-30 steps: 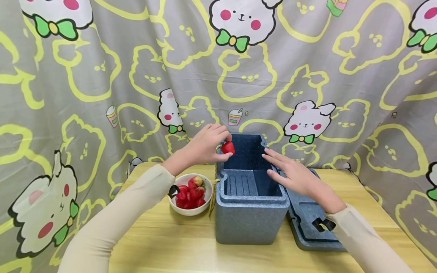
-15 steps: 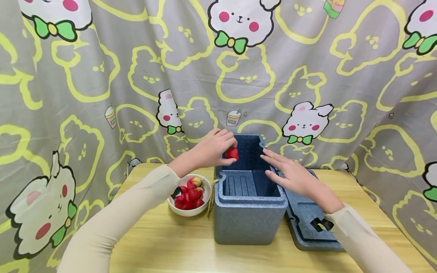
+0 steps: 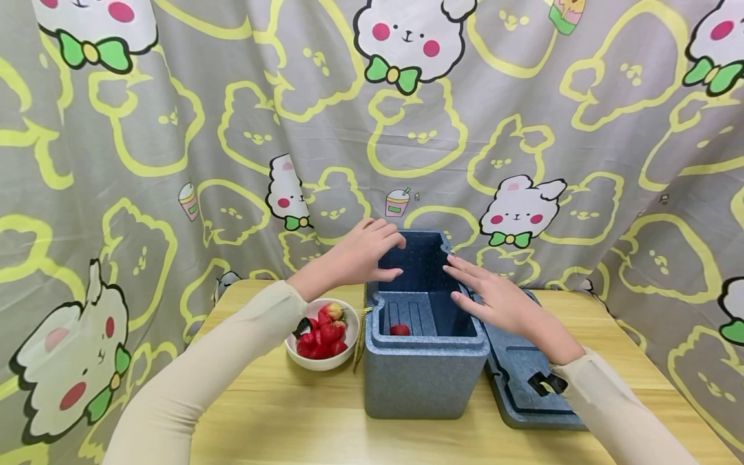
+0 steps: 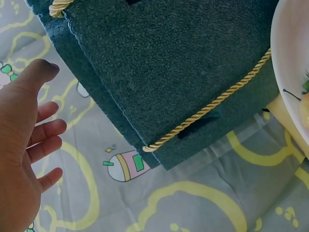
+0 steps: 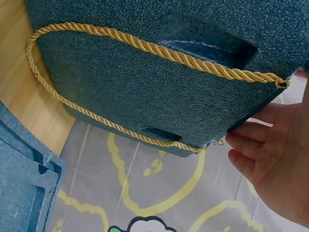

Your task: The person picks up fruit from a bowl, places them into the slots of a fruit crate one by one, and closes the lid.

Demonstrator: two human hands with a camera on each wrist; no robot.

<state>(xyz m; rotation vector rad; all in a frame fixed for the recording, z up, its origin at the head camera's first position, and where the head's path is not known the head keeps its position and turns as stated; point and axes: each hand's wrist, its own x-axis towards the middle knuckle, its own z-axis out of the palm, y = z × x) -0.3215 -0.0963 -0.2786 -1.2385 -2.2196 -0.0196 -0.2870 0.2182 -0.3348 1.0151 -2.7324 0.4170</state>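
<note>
1. A single strawberry [image 3: 400, 330] lay on the floor of the blue-grey box [image 3: 424, 384], close to its front wall.
2. The left hand [image 3: 363, 252] hung over the box's left rim, its thumb and fingers [image 4: 48, 128] standing apart; the strawberry was below them, clear of the fingertips and nearer the person.
3. The right hand [image 3: 502, 296] was at the box's right rim, fingers extended, thumb apart; the strawberry lay below and to their left. Actual contact with the rim was hard to tell.
4. Toward the left edge of the desk [image 3: 273, 420], a white bowl [image 3: 321, 364] held more strawberries [image 3: 325, 336], just beside the box.
5. Toward the desk's right edge lay the lid [image 3: 523, 387].
</note>
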